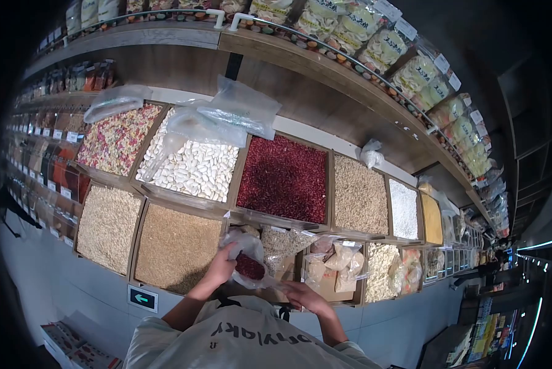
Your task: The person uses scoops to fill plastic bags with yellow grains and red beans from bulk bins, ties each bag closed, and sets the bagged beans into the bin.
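My left hand (223, 264) is closed on the edge of a clear plastic bag (233, 235) in front of my chest. Dark red beans (250, 267) lie at the bag's mouth, apparently in a clear scoop. From there a pale handle (277, 285) runs to my right hand (305, 297), whose fingers are wrapped round its end. The scoop's outline is partly lost against the bag. Beyond my hands is a wooden bin of dark red beans (283, 181), with a hollow in its surface.
Bins of white beans (202, 166), brown grain (174, 249), oat-like flakes (110, 227) and light tan grain (360, 194) surround the red beans. Plastic bags (245, 107) lie over the back edge. A wooden shelf (325, 61) with packaged goods overhangs the bins. Small packets (343, 261) fill a lower bin.
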Tool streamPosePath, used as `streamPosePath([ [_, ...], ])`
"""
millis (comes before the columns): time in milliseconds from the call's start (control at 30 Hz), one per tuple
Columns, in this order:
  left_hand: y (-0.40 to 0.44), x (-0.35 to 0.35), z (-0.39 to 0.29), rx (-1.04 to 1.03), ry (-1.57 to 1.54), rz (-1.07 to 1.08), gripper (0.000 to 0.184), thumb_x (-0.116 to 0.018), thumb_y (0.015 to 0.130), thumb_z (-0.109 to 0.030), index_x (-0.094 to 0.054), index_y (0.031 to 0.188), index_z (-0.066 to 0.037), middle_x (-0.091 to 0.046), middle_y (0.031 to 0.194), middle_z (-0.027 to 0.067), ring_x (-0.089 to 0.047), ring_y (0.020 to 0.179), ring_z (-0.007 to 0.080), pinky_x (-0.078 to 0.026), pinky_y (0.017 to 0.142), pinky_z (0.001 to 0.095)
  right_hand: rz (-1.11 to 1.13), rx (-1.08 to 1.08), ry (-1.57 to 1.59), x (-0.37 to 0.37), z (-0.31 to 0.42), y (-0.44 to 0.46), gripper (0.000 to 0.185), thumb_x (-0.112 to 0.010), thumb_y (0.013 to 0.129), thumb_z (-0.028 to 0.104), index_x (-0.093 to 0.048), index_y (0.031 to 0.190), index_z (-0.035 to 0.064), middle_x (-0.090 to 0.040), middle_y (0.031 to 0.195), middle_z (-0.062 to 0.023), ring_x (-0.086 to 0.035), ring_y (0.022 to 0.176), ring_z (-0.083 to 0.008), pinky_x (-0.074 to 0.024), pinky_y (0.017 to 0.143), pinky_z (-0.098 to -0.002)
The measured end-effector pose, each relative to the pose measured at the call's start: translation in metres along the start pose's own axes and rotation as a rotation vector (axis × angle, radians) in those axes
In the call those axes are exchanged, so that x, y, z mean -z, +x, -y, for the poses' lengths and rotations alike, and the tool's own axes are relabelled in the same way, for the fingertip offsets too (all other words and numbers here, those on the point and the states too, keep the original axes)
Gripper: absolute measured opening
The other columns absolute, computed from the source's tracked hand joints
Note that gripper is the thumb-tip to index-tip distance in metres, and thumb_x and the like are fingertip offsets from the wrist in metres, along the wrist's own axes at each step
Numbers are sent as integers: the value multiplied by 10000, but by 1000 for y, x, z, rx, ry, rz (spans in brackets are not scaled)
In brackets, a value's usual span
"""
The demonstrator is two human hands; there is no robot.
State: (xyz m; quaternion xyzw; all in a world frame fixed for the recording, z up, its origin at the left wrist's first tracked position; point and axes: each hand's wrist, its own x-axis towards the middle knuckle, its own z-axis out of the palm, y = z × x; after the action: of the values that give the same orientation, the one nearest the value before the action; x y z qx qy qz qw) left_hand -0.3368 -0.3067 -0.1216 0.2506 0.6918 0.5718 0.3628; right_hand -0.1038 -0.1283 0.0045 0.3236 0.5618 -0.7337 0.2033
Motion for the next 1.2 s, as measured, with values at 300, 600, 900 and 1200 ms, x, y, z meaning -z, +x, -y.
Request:
streamPosePath([
  [300, -1, 2, -14, 4, 32, -33, 620, -517, 772, 109, -473, 1385, 27, -599, 1276, 235, -575, 1208, 301, -431, 1023, 348, -229, 481, -711, -6, 33, -35, 448, -540, 1005, 234, -514, 1391, 7, -501, 636, -5, -440, 520, -74, -383, 505, -253],
  [600, 8, -1, 17, -231, 249, -73, 587, -538, 779, 92, -485, 1362, 45, -595, 1272, 230, -567, 1203, 292, -439, 997, 339, -707, 367, -329, 65, 52, -9, 450, -515, 1006, 181, -454, 1423, 23, -502, 601, -16, -465, 509, -113, -426, 511, -283],
  [900, 1, 6, -6, -73, -13, -13, 566, -505, 785, 110, -500, 1347, 41, -623, 1210, 192, -586, 1134, 237, -457, 955, 314, -1118, 334, -951, 81, 68, 91, 499, -536, 991, 264, -448, 1395, -15, -665, 879, -284, -668, 799, -441, -511, 710, -477],
  [1200, 0, 7, -11, -25, 71, -31, 571, -524, 790, 101, -494, 1357, 37, -637, 1188, 184, -617, 1062, 224, -487, 888, 311, -683, 498, 32, 23, 97, 144, 369, -506, 1015, 185, -497, 1371, 92, -392, 633, 64, -361, 472, -46, -329, 436, -235],
])
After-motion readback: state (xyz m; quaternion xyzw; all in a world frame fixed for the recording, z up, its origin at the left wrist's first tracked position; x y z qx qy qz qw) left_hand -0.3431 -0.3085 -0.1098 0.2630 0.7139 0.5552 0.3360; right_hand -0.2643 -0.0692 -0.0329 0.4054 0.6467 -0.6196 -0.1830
